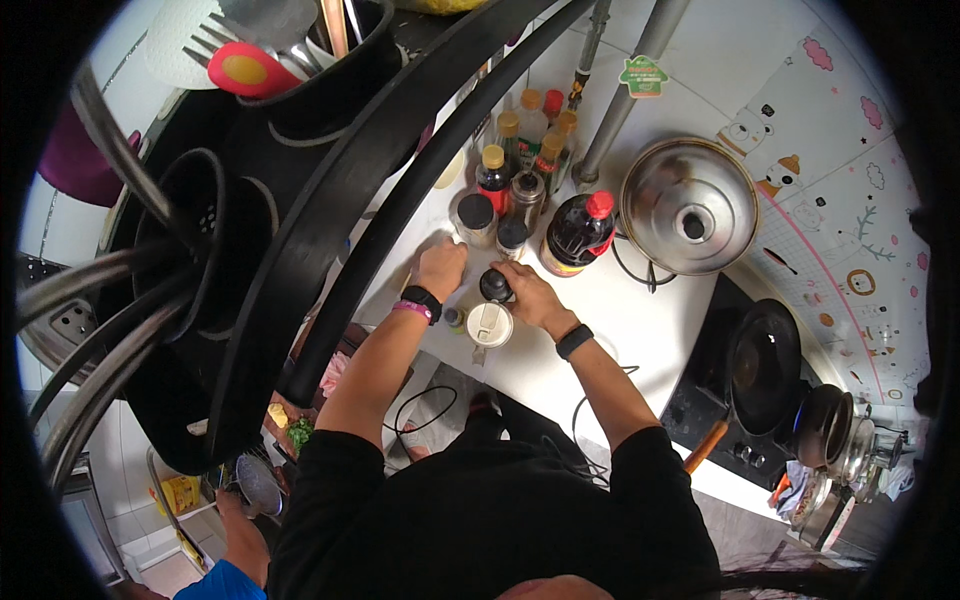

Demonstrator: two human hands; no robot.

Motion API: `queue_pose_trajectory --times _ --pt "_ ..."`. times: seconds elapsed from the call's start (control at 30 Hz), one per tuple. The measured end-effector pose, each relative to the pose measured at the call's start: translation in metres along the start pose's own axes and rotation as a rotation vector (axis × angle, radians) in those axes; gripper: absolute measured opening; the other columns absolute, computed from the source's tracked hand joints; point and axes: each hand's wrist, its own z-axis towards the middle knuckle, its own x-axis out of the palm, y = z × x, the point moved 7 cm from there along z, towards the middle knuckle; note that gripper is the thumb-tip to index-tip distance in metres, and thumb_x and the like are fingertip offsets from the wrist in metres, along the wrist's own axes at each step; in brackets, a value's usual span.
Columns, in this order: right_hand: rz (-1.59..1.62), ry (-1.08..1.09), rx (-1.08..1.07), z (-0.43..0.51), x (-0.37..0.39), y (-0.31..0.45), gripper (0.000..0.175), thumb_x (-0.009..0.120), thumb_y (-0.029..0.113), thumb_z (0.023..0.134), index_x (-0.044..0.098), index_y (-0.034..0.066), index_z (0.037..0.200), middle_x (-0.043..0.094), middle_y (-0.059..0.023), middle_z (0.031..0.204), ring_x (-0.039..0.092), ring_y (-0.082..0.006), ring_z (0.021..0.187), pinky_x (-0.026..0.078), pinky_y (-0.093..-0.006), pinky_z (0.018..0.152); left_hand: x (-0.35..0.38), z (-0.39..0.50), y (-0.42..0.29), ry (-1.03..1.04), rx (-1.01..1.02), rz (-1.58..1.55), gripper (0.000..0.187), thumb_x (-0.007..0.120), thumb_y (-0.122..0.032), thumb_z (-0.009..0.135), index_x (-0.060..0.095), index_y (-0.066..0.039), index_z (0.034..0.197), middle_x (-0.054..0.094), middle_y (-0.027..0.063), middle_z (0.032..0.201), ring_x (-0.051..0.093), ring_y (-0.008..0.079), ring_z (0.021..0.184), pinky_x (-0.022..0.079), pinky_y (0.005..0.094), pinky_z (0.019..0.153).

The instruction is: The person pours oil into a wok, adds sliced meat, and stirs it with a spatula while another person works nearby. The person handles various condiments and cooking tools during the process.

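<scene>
My right hand (529,296) is closed around a small jar with a black lid (496,285), standing on the white counter among the seasonings. Just in front of it, nearer to me, is a container with a whitish flip lid (490,325); beside that stands a little bottle (454,319). My left hand (441,266) rests curled at the counter by a wide black-lidded glass jar (475,217); what its fingers hold, if anything, is hidden. Another black-lidded jar (511,236) and a large dark sauce bottle with a red cap (579,232) stand beyond my hands.
Long black rack bars (360,172) cross the view at left. A metal pot lid (690,206) leans near the tiled wall. A wok (765,367) sits on the black stove (690,397). At lower left, another person's arm (244,532) is by a colander (259,486).
</scene>
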Motion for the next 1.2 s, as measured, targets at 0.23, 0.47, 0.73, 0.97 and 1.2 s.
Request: queue_pose_trajectory --times 0.23,0.47,0.73,0.97,1.2 --pt "0.103 -0.025 -0.128 0.006 -0.005 -0.003 0.075 0.079 0.007 0.066 0.049 0.0067 0.135 0.059 -0.0186 0.128 0.057 -0.0384 0.118 0.048 -0.0411 0.101 -0.006 0.018 0.006 0.012 -0.009 -0.025 0.016 0.055 -0.010 0.088 0.067 -0.006 0.099 0.068 0.0188 0.097 0.070 0.0370 0.087 0.058 0.0454 0.071" --pt "0.158 -0.128 -0.060 0.016 -0.007 0.000 0.078 0.080 0.006 0.066 0.046 0.0029 0.136 0.058 -0.0219 0.128 0.056 -0.0396 0.118 0.047 -0.0413 0.102 0.009 0.017 0.018 0.049 -0.102 -0.120 0.036 0.067 -0.001 0.076 0.062 -0.002 0.111 0.066 0.0214 0.105 0.066 0.0387 0.099 0.055 0.0474 0.082" --pt "0.105 -0.123 -0.019 0.042 0.006 0.008 0.077 0.078 0.007 0.069 0.043 -0.0011 0.137 0.059 -0.0253 0.125 0.058 -0.0412 0.114 0.049 -0.0421 0.099 -0.016 0.009 0.009 -0.113 -0.108 -0.142 0.039 0.066 0.003 0.077 0.061 -0.004 0.114 0.064 0.0183 0.107 0.064 0.0395 0.102 0.055 0.0466 0.083" --pt "0.124 -0.113 0.060 0.024 0.001 0.010 0.078 0.073 0.003 0.075 0.037 -0.0030 0.143 0.056 -0.0266 0.129 0.057 -0.0426 0.116 0.049 -0.0430 0.100 -0.098 -0.051 -0.016 -0.309 0.008 0.017 0.021 0.060 -0.004 0.085 0.063 -0.002 0.105 0.064 0.0137 0.099 0.064 0.0347 0.097 0.056 0.0460 0.075" --pt "0.063 -0.343 0.062 -0.026 -0.043 0.014 0.046 0.064 0.000 0.082 0.055 -0.0018 0.127 0.063 -0.0218 0.118 0.064 -0.0364 0.102 0.053 -0.0423 0.088 -0.074 -0.119 -0.039 0.021 0.039 -0.274 0.039 0.078 -0.013 0.075 0.060 -0.004 0.108 0.063 0.0145 0.099 0.066 0.0362 0.093 0.055 0.0459 0.074"
